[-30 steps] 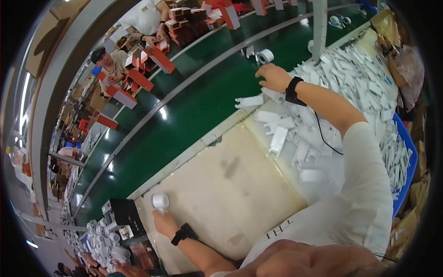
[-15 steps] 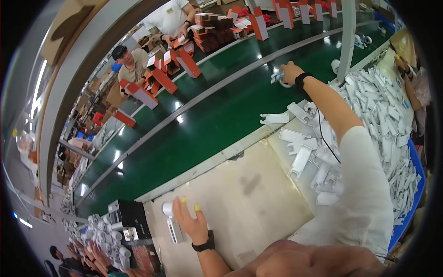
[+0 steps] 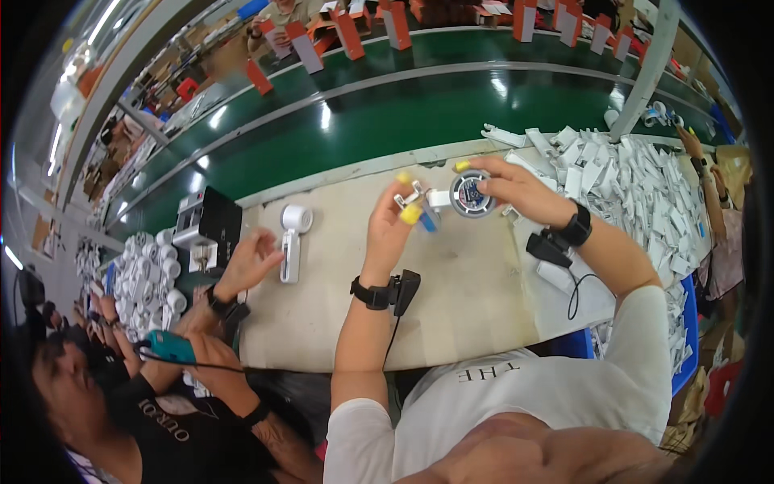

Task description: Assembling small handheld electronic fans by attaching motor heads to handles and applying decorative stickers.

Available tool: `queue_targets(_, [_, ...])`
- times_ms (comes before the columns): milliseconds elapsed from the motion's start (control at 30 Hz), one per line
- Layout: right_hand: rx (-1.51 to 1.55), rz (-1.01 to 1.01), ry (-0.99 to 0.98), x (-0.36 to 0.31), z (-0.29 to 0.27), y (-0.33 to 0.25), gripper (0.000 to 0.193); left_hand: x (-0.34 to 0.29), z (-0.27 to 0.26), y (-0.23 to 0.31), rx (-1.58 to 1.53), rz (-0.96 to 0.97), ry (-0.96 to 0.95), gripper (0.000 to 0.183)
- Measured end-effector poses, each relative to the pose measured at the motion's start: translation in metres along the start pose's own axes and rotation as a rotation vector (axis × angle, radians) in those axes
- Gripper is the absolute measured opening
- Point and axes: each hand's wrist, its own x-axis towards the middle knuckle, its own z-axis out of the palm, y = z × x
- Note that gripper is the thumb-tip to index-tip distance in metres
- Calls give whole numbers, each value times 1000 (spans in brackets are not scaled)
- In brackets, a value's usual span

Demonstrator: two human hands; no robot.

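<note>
Factory, assembly line by the look. Long glossy green conveyor running left to right beyond a bench; orange-and-white boxes standing along its far side. Loose white plastic parts heaped at right, blue bin of similar pieces nearer. White round parts piled left. Co-worker near left; strip light far left, overhead.

A pale counter stands along a glossy green belt; a grey post rises beside it, and tube lights glow over on the left.
</note>
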Motion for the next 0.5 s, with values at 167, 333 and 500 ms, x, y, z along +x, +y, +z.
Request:
queue_targets(167, [666, 243, -64, -22, 15, 37, 45, -20, 16, 3, -666, -611, -28, 28])
queue_targets(333, [476, 47, 23, -40, 35, 52, 70, -17, 25, 5, -720, -873, 18, 35])
queue_targets(500, [-449, -434, 398, -47, 25, 59, 68, -23, 33, 8, -805, -837, -141, 38])
